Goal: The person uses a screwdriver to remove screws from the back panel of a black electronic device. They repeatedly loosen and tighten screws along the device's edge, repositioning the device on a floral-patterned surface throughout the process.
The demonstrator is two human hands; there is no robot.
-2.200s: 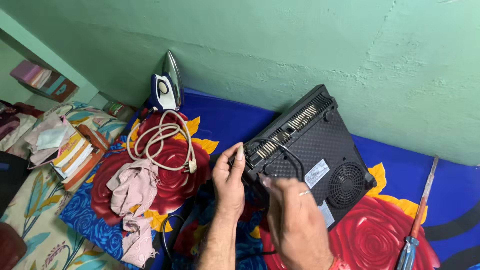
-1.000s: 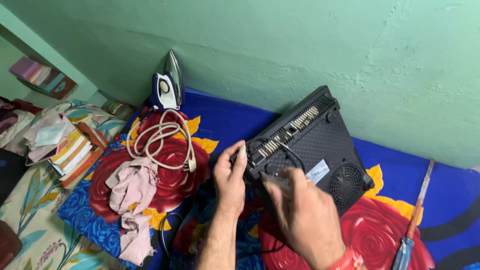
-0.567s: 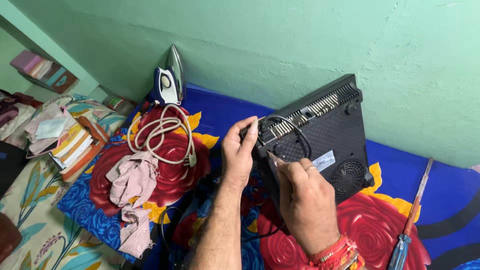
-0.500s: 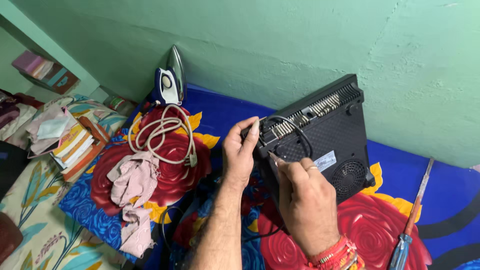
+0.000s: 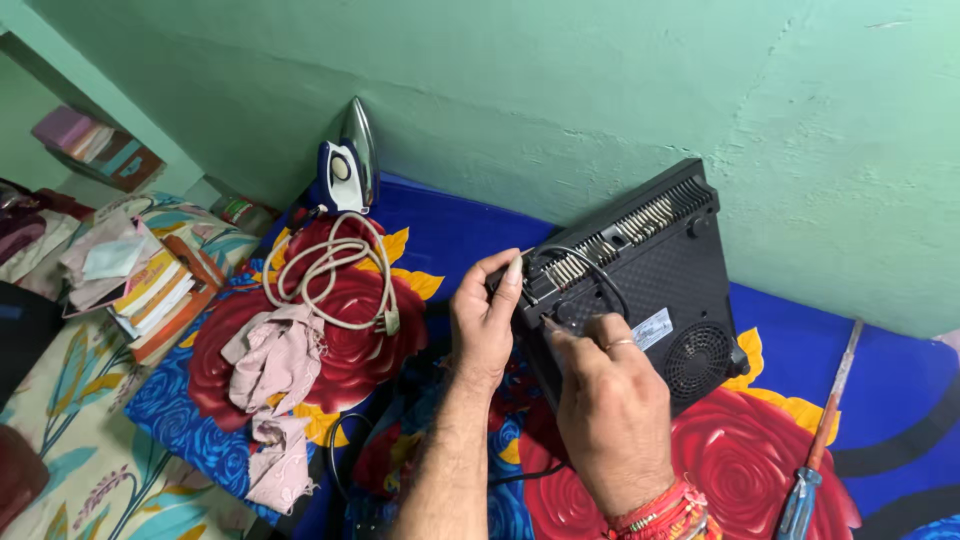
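I've tipped the cooker [image 5: 640, 290] higher.
Left hand [image 5: 483, 325] clamps its left corner; right hand [image 5: 608, 405] pinches its cord [image 5: 590, 272].

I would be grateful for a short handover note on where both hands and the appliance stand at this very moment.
Left hand: grips the near upper corner of the black appliance, which is tilted up with its vented underside and fan grille showing.
Right hand: fingertips pressed on the underside beside the black cord; whether it holds anything is hidden.
Nearby: screwdriver lies untouched on the floral cloth to the right; clothes iron and its coiled cord sit to the left.
Done: appliance turned underside up. Left: casing still closed.
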